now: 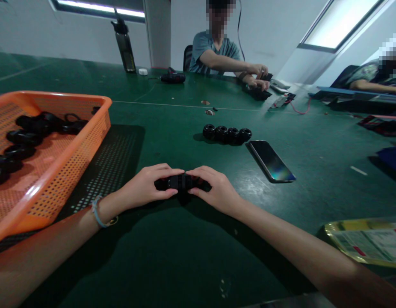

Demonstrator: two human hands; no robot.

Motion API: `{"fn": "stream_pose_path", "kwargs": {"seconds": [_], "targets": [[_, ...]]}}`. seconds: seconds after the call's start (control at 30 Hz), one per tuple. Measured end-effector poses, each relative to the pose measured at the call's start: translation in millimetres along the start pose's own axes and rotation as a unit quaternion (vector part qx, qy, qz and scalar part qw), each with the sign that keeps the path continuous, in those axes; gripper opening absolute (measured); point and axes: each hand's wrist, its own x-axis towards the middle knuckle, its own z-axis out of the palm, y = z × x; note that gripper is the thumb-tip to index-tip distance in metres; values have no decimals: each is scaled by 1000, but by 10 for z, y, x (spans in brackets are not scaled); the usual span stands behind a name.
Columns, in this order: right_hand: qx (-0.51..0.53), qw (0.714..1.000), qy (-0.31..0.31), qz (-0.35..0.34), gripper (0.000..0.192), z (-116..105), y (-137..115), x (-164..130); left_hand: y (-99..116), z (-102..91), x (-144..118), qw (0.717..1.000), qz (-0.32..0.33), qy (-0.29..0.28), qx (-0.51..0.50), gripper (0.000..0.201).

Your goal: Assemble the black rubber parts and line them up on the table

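A short black part point(181, 182), made of ring-like sections set end to end, lay low over the green table point(185, 256), just in front of the person and near the middle of the view. Both hands held it, one at each end. The left hand point(146, 185) came in from the left, its fingers point(166, 170) curled over the top of the part and the thumb pressed against its near side. The right hand point(214, 188) met it from the other side, its fingers point(198, 173) closed over the right end in the same way. Whether the part rested on the table or was lifted slightly off it could not be told.

A blue band point(97, 213) circled the left wrist. Beyond the hands, a row of four black rings point(227, 134) stood side by side on the table, and just to their right a dark phone point(270, 161) lay flat. To the left, an orange perforated basket point(72, 162) held more black rings point(31, 132) and sat on a dark perforated mat point(114, 158). At the lower right edge lay a yellow-rimmed packet point(364, 241).

Across the table a person in a blue-grey shirt point(214, 49) sat with both hands on black parts, and another person's sleeve point(364, 72) showed at the far right. A dark bottle point(125, 47) stood at the table's far edge.
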Motion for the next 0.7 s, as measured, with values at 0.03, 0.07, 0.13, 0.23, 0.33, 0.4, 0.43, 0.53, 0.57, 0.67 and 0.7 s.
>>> {"fn": "stream_pose_path", "kwargs": {"seconds": [0.03,0.07,0.13,0.23,0.33,0.4,0.43,0.53,0.57,0.67,0.7], "targets": [[0,1000,0,-3,29,3,1,-1,0,-2,0,1000,0,-1,0,40],[1,1000,-3,-5,30,5,2,-2,-1,-3,0,1000,-1,-2,0,40],[3,1000,-10,-5,29,9,3,-5,-2,-3,-2,1000,-1,-2,0,40],[4,1000,-14,-3,28,9,4,-6,-1,-1,-6,1000,-1,-3,-1,39],[-1,1000,-13,-7,27,3,1,-4,3,0,-8,1000,2,-4,-4,39],[-6,1000,-13,-10,26,-2,-2,-1,6,-1,-8,1000,3,-4,-6,38],[-9,1000,-12,-12,26,-4,-2,0,7,-2,-7,1000,4,-5,-7,37],[-16,1000,-11,-14,25,-6,-1,3,9,-1,-3,1000,1,-6,-6,37],[-18,1000,-11,-13,25,-5,1,3,9,-1,-2,1000,0,-6,-3,38],[-20,1000,-13,-10,24,2,8,4,9,0,-1,1000,-4,-5,3,40],[-20,1000,-14,-9,24,4,10,5,8,0,-1,1000,-5,-6,3,40]]}}
